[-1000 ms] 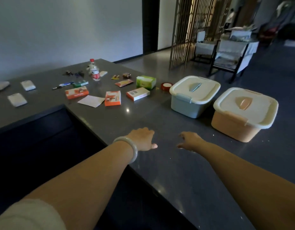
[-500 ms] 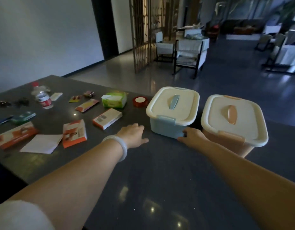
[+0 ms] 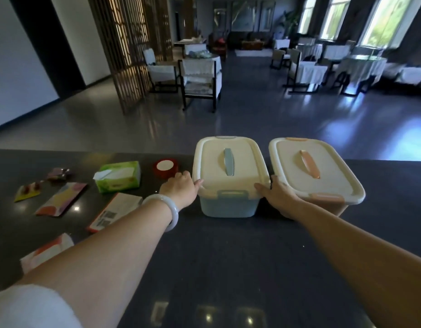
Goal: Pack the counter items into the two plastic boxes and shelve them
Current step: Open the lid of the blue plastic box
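We see a dark, glossy counter (image 3: 228, 268) that carries everything here, and we take the blue box (image 3: 228, 205) as our landmark. It is a pale blue plastic tub with rounded corners, closed by a cream lid with a blue handle strip along its middle and a blue clip at the near edge; it stands upright near the counter's far edge. Just to its right, almost touching, stands the orange box (image 3: 323, 176), the same shape, with a cream lid, an orange handle and orange clips.

Our left hand (image 3: 181, 189) rests at the blue box's left near corner, its fingers (image 3: 197, 183) fairly straight and touching the lid rim. Our right hand (image 3: 276, 195) sits at the box's right near corner, in the gap toward the orange box, thumb on the lid rim; we cannot tell how far its other fingers curl round it.

To the left of the blue box lie a green tissue pack (image 3: 119, 177), a white-and-orange carton (image 3: 112, 213), a flat colourful packet (image 3: 62, 198), a red tape roll (image 3: 165, 168) close by the box, and a small blister card (image 3: 28, 190).
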A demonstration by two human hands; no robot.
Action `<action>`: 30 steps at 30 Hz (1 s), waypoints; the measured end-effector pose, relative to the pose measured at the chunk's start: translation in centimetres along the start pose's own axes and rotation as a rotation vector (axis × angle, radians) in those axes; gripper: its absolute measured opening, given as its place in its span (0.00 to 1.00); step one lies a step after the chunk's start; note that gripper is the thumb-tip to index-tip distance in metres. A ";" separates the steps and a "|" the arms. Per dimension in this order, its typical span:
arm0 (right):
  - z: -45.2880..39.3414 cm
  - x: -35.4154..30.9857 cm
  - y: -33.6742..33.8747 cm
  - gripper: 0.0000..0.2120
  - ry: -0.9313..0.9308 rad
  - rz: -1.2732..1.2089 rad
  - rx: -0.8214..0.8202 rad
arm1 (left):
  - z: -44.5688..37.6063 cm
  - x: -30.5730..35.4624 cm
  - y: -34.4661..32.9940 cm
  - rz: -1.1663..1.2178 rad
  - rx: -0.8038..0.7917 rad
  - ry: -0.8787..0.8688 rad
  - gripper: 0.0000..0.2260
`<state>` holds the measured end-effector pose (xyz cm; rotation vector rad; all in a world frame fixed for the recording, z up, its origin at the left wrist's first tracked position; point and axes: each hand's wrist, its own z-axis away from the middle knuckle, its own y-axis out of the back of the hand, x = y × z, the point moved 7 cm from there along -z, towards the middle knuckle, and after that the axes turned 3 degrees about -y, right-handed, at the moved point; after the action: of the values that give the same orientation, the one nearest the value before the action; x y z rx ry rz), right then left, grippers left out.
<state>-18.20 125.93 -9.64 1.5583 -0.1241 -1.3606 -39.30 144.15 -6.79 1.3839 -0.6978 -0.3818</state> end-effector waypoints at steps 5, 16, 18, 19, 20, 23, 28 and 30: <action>-2.9 -2.0 -0.7 0.32 -0.056 -0.077 0.007 | -3.0 -0.2 -1.7 0.265 -0.122 0.075 0.25; -7.6 -2.0 -1.5 0.26 -0.046 -0.028 0.047 | -7.5 1.4 -4.0 0.598 -0.014 0.130 0.24; -7.5 -1.9 -1.7 0.26 -0.051 0.023 0.083 | -7.1 1.1 -4.3 0.644 0.037 0.160 0.23; -7.4 -1.9 -1.8 0.26 -0.052 0.051 0.096 | -6.9 0.9 -4.4 0.663 0.050 0.184 0.23; -7.2 -2.0 -1.9 0.26 -0.050 0.073 0.101 | -6.8 0.7 -4.6 0.679 0.055 0.211 0.23; -6.3 -2.1 -2.0 0.27 -0.062 0.105 0.097 | -6.0 0.1 -4.8 0.698 0.049 0.265 0.24; -2.6 -2.0 -2.3 0.23 -0.042 0.117 0.091 | -2.7 -0.6 -4.7 0.698 0.057 0.279 0.23; -0.9 -2.0 -2.6 0.23 -0.027 0.135 0.097 | -0.9 -1.1 -4.7 0.696 0.063 0.299 0.23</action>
<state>-19.53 128.91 -10.29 1.5829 -0.3099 -1.2857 -38.86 144.74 -11.66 1.1367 -0.8906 0.3917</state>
